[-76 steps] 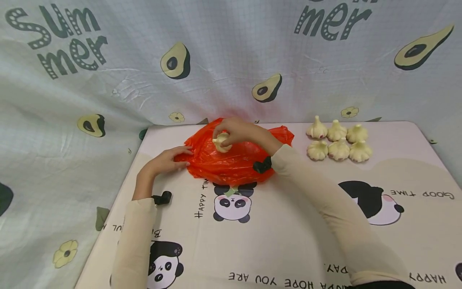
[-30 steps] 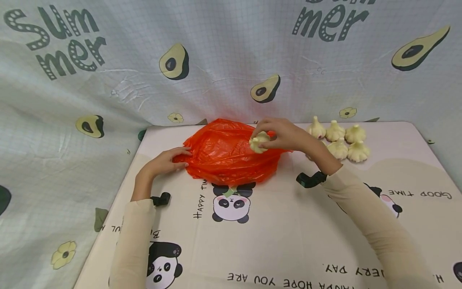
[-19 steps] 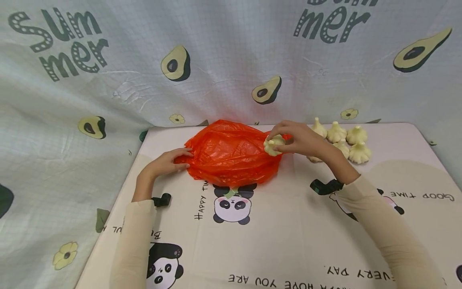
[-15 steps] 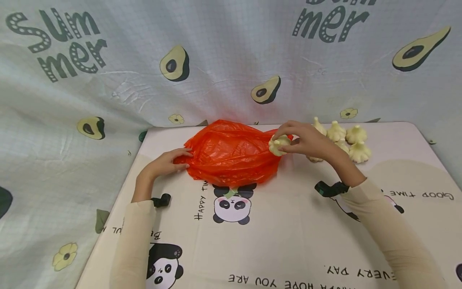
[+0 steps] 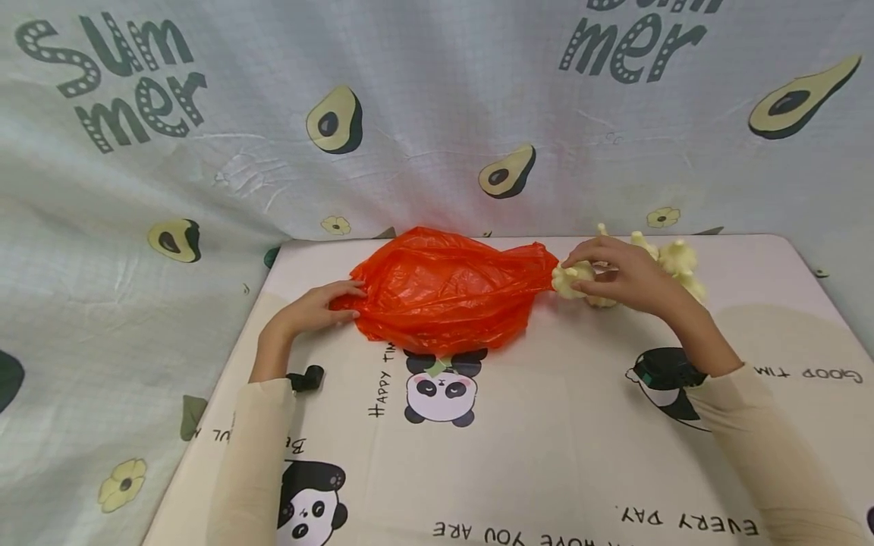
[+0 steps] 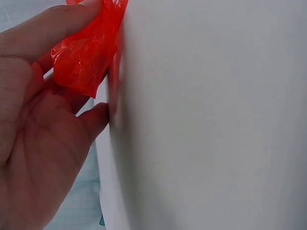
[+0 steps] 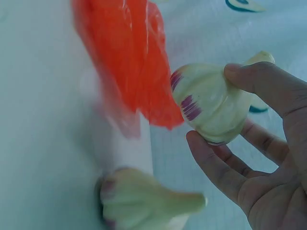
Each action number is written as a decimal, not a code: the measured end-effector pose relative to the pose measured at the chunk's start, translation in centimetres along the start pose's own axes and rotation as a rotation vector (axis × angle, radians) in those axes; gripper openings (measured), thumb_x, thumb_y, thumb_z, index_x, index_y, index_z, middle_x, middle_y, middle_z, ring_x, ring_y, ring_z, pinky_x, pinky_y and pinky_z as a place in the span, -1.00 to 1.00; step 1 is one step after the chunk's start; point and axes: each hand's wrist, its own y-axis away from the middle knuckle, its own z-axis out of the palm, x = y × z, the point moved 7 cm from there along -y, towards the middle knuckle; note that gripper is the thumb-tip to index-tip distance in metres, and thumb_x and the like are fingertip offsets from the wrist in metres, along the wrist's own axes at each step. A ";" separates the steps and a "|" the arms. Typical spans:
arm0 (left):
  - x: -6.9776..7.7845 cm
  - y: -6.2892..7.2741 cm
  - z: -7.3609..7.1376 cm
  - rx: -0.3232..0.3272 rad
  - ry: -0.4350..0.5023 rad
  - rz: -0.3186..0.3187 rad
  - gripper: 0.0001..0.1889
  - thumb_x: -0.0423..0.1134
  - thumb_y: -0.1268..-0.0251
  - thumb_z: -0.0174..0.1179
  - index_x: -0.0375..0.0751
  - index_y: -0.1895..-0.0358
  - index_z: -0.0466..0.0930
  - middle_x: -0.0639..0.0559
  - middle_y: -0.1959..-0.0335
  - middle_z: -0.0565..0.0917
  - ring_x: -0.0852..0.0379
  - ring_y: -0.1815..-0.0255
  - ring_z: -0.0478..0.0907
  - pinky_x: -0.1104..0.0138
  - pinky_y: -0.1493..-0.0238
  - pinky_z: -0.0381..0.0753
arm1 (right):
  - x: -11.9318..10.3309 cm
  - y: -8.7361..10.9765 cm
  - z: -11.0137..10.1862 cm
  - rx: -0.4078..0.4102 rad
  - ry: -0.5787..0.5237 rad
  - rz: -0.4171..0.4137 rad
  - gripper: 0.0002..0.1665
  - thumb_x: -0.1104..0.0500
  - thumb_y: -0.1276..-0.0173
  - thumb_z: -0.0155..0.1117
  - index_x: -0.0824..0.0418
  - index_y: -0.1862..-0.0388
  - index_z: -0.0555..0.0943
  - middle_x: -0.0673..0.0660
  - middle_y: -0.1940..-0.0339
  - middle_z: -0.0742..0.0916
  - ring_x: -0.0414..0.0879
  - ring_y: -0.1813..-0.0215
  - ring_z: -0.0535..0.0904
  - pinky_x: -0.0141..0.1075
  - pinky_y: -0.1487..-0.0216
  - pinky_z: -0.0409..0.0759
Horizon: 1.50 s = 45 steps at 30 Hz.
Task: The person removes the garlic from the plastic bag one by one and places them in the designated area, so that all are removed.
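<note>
A red plastic bag [image 5: 444, 292] lies crumpled on the table. At its left end my left hand [image 5: 317, 307] pinches the edge, with the plastic between thumb and fingers in the left wrist view. My right hand [image 5: 624, 273] holds a pale garlic bulb [image 7: 211, 103] with purple streaks between thumb and fingertips. That bulb is off the table, just beyond the bag's right end. Behind and below the right hand stand several other garlic bulbs [image 5: 677, 258], partly hidden by it. One of these bulbs [image 7: 144, 201] shows close by in the right wrist view.
The table [image 5: 526, 455] wears a pale cloth printed with pandas and lettering. A white curtain [image 5: 423, 114] with avocado prints hangs at its back edge. Each wrist carries a small black camera [image 5: 307, 378].
My right hand has carried the garlic bulb from above the bag rightward to beside the other bulbs. The left hand and the bag have stayed in place.
</note>
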 end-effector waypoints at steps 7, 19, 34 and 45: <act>-0.1 -0.1 0.0 0.001 0.006 0.002 -0.59 -0.25 -0.42 0.26 -0.11 -0.30 0.57 -0.08 -0.52 0.37 -0.19 -0.56 0.18 -0.16 -0.53 0.15 | 1.4 2.5 -1.6 0.049 0.024 0.011 -0.63 0.29 -0.23 0.54 0.06 -0.01 0.74 0.03 -0.10 0.68 -0.37 -0.10 0.48 -0.68 0.03 0.52; -0.2 0.1 -0.1 0.005 0.011 0.012 -0.59 -0.24 -0.43 0.26 -0.09 -0.31 0.57 -0.05 -0.52 0.37 -0.18 -0.57 0.17 -0.16 -0.54 0.13 | 2.4 6.0 -3.9 0.142 0.049 0.022 -0.58 0.39 -0.14 0.55 0.12 0.01 0.73 -0.15 -0.04 0.62 -0.58 -0.10 0.41 -0.76 0.12 0.49; 0.1 0.0 0.0 -0.002 0.028 0.012 -0.60 -0.25 -0.43 0.25 -0.13 -0.30 0.57 -0.07 -0.52 0.36 -0.18 -0.57 0.17 -0.15 -0.54 0.13 | 4.9 10.1 -5.2 0.163 0.032 0.120 -0.54 0.35 -0.20 0.53 0.11 -0.09 0.71 -0.36 -0.04 0.60 -0.64 -0.07 0.43 -0.81 0.12 0.43; -0.1 0.0 0.1 -0.001 0.035 0.013 -0.60 -0.26 -0.42 0.26 -0.12 -0.29 0.57 -0.06 -0.52 0.37 -0.17 -0.57 0.17 -0.14 -0.55 0.12 | 8.5 13.5 -5.8 0.161 0.141 0.256 -0.53 0.19 -0.27 0.53 0.14 -0.16 0.67 -0.33 -0.12 0.56 -0.69 -0.03 0.33 -0.85 0.12 0.32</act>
